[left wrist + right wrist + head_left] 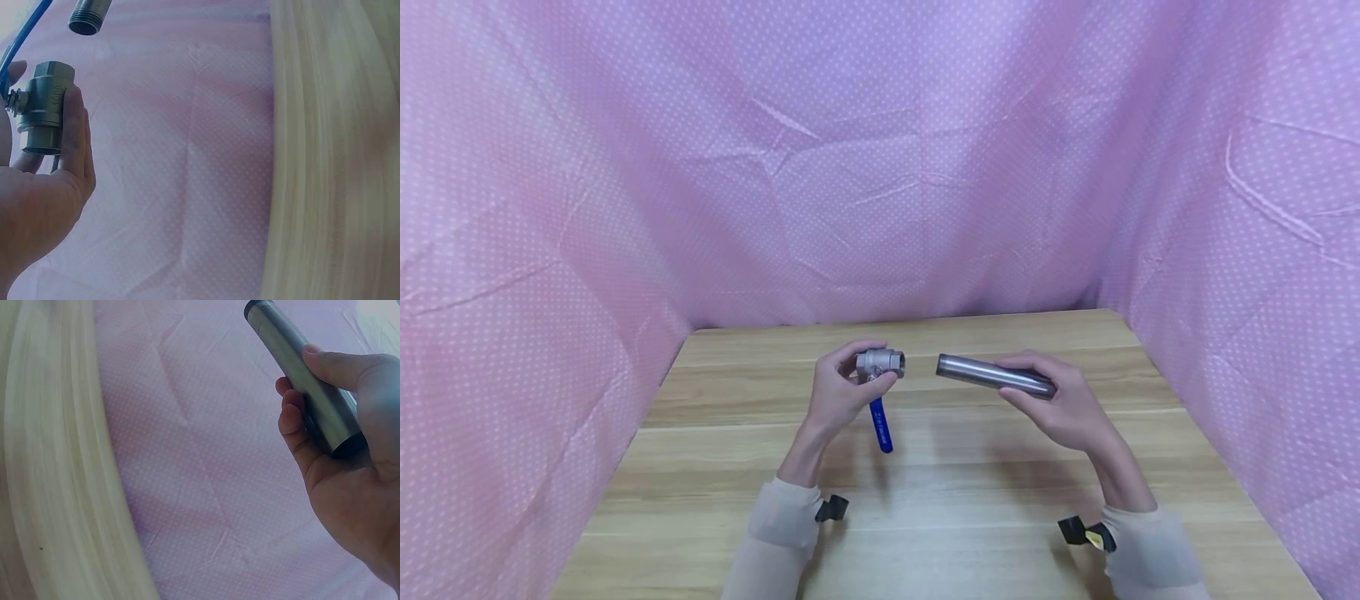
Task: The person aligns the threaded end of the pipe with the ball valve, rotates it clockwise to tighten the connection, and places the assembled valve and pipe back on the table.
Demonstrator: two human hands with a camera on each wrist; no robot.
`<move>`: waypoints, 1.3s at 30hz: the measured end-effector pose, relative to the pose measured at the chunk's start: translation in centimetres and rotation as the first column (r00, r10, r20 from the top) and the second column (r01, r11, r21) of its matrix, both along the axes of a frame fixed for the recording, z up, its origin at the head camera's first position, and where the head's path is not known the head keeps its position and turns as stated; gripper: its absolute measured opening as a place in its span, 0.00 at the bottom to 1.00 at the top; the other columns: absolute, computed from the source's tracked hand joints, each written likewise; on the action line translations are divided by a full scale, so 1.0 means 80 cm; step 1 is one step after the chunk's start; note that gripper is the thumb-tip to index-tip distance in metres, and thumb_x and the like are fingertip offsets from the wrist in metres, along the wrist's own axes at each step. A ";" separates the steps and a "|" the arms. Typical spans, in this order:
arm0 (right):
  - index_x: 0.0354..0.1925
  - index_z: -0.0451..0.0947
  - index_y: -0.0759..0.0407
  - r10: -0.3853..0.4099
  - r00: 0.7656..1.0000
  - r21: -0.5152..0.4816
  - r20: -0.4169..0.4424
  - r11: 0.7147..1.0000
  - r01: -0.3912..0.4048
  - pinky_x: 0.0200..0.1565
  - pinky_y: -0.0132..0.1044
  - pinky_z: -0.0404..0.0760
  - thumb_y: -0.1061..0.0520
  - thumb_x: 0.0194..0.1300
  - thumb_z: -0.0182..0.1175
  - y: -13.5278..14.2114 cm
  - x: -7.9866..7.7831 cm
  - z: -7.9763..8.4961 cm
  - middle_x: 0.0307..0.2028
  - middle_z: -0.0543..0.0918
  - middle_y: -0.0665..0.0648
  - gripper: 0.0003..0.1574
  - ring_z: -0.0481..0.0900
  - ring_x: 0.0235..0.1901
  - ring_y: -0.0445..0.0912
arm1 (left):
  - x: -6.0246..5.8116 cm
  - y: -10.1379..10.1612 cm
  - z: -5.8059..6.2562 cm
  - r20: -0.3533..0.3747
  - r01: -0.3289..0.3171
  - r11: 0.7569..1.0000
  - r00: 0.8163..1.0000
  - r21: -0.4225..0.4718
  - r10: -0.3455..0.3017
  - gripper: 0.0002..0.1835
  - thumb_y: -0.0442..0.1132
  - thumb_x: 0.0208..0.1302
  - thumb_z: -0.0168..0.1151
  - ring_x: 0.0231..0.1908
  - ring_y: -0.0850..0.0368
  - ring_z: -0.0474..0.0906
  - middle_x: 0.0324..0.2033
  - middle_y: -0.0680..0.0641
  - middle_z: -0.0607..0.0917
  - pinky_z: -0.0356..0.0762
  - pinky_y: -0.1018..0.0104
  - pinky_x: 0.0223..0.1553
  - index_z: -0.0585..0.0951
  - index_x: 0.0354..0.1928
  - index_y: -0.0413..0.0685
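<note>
My left hand (842, 392) holds a metal ball valve (877, 363) between thumb and fingers above the table. The valve's blue lever handle (882, 427) points down toward me, and one open end faces right. In the left wrist view the valve body (47, 106) shows hexagonal ends. My right hand (1067, 404) grips a metal pipe (985, 372) near its right end, with the fingers curled round it. The pipe's threaded end (86, 22) faces the valve, with a gap between them. In the right wrist view the thumb lies along the pipe (300, 375).
Below both hands lies a wooden table (925, 517) with light grain. Pink dotted cloth (917, 208) hangs behind it and at both sides. Black straps with small attachments (832, 508) sit at the wrists over pale sleeves (782, 525).
</note>
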State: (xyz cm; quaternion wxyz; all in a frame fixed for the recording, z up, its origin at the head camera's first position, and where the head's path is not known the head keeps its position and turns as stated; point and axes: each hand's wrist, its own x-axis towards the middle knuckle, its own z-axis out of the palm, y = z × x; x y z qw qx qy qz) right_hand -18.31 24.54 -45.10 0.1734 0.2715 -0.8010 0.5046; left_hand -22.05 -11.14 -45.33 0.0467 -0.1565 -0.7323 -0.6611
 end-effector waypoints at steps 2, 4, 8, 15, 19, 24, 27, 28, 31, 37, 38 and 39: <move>0.59 0.90 0.57 0.013 1.000 -0.004 -0.018 1.000 -0.013 0.43 0.23 0.88 0.76 0.61 0.78 0.000 0.002 0.002 0.53 0.94 0.56 0.30 0.89 0.44 0.34 | 0.002 0.001 0.002 -0.024 -0.001 1.000 1.000 -0.006 0.000 0.27 0.37 0.63 0.82 0.50 0.51 0.86 0.59 0.37 0.89 0.88 0.68 0.45 0.89 0.64 0.45; 0.58 0.90 0.58 0.023 0.999 -0.004 -0.041 1.000 -0.023 0.43 0.23 0.88 0.77 0.60 0.78 0.000 0.003 0.004 0.53 0.94 0.58 0.30 0.89 0.44 0.34 | 0.004 0.002 0.002 -0.046 -0.001 1.000 0.999 -0.011 0.000 0.27 0.36 0.62 0.82 0.49 0.52 0.86 0.58 0.37 0.89 0.86 0.70 0.42 0.88 0.64 0.43; 0.58 0.90 0.60 0.039 0.998 -0.020 -0.054 0.999 -0.040 0.44 0.23 0.88 0.78 0.58 0.78 -0.002 0.008 0.008 0.53 0.94 0.56 0.31 0.89 0.44 0.34 | 0.007 0.004 0.003 -0.081 0.002 1.000 0.997 -0.004 -0.002 0.27 0.35 0.62 0.81 0.47 0.53 0.86 0.56 0.35 0.90 0.87 0.71 0.39 0.88 0.63 0.39; 0.58 0.90 0.61 0.076 0.990 -0.024 -0.122 0.997 -0.079 0.47 0.23 0.88 0.79 0.55 0.79 -0.009 0.016 0.017 0.52 0.94 0.53 0.33 0.90 0.46 0.35 | 0.014 0.010 0.009 -0.081 0.035 0.999 0.996 0.030 -0.032 0.27 0.34 0.60 0.81 0.50 0.52 0.87 0.58 0.36 0.88 0.94 0.65 0.50 0.88 0.62 0.40; 0.57 0.90 0.60 0.087 0.983 -0.019 -0.163 0.996 -0.092 0.48 0.22 0.88 0.80 0.53 0.79 -0.012 0.018 0.019 0.51 0.94 0.56 0.34 0.90 0.47 0.35 | 0.021 0.015 0.013 -0.095 0.058 0.998 0.994 0.030 -0.055 0.27 0.33 0.58 0.81 0.52 0.51 0.86 0.58 0.36 0.87 0.94 0.66 0.54 0.88 0.62 0.37; 0.57 0.90 0.60 0.101 0.977 -0.015 -0.185 0.994 -0.105 0.50 0.22 0.87 0.80 0.53 0.78 -0.014 0.019 0.019 0.51 0.94 0.57 0.35 0.90 0.48 0.35 | 0.028 0.019 0.017 -0.114 0.090 0.996 0.990 0.019 -0.087 0.27 0.32 0.58 0.81 0.51 0.54 0.86 0.57 0.36 0.86 0.94 0.67 0.53 0.88 0.61 0.37; 0.58 0.90 0.60 0.110 0.974 -0.014 -0.200 0.993 -0.115 0.50 0.22 0.87 0.80 0.53 0.78 -0.016 0.020 0.020 0.50 0.94 0.57 0.35 0.90 0.47 0.36 | 0.032 0.021 0.019 -0.134 0.107 0.994 0.985 0.009 -0.105 0.26 0.32 0.57 0.81 0.50 0.57 0.85 0.56 0.37 0.87 0.94 0.68 0.52 0.89 0.59 0.39; 0.58 0.90 0.60 0.111 0.973 -0.013 -0.204 0.993 -0.116 0.50 0.22 0.87 0.80 0.53 0.78 -0.016 0.021 0.021 0.50 0.94 0.57 0.35 0.90 0.47 0.36 | 0.032 0.022 0.019 -0.142 0.114 0.993 0.984 0.009 -0.111 0.25 0.32 0.57 0.81 0.50 0.57 0.85 0.56 0.37 0.87 0.94 0.68 0.52 0.89 0.59 0.39; 0.58 0.90 0.60 0.115 0.970 -0.013 -0.215 0.993 -0.121 0.51 0.22 0.87 0.80 0.52 0.78 -0.019 0.023 0.023 0.50 0.94 0.58 0.36 0.90 0.48 0.36 | 0.034 0.024 0.020 -0.162 0.121 0.993 0.980 0.003 -0.119 0.25 0.32 0.57 0.81 0.50 0.58 0.85 0.55 0.37 0.87 0.93 0.69 0.52 0.89 0.58 0.39; 0.58 0.90 0.61 0.132 0.961 -0.020 -0.245 0.990 -0.141 0.50 0.21 0.87 0.81 0.50 0.78 -0.020 0.024 0.024 0.49 0.94 0.58 0.37 0.90 0.47 0.36 | 0.036 0.027 0.021 -0.183 0.115 0.993 0.977 -0.001 -0.113 0.26 0.32 0.56 0.83 0.49 0.57 0.85 0.54 0.37 0.87 0.93 0.69 0.49 0.89 0.58 0.38; 0.58 0.90 0.61 0.136 0.959 -0.020 -0.249 0.989 -0.146 0.50 0.21 0.87 0.81 0.50 0.78 -0.021 0.024 0.024 0.48 0.94 0.59 0.37 0.90 0.47 0.37 | 0.036 0.027 0.021 -0.185 0.113 0.994 0.976 -0.004 -0.111 0.26 0.32 0.56 0.83 0.49 0.57 0.85 0.54 0.36 0.88 0.93 0.70 0.48 0.89 0.58 0.38; 0.58 0.90 0.62 0.141 0.957 -0.021 -0.253 0.988 -0.151 0.50 0.21 0.87 0.81 0.49 0.78 -0.021 0.024 0.024 0.48 0.94 0.59 0.38 0.90 0.47 0.37 | 0.037 0.028 0.021 -0.188 0.111 0.994 0.976 -0.007 -0.110 0.26 0.32 0.55 0.83 0.49 0.57 0.85 0.55 0.36 0.88 0.93 0.70 0.48 0.89 0.58 0.38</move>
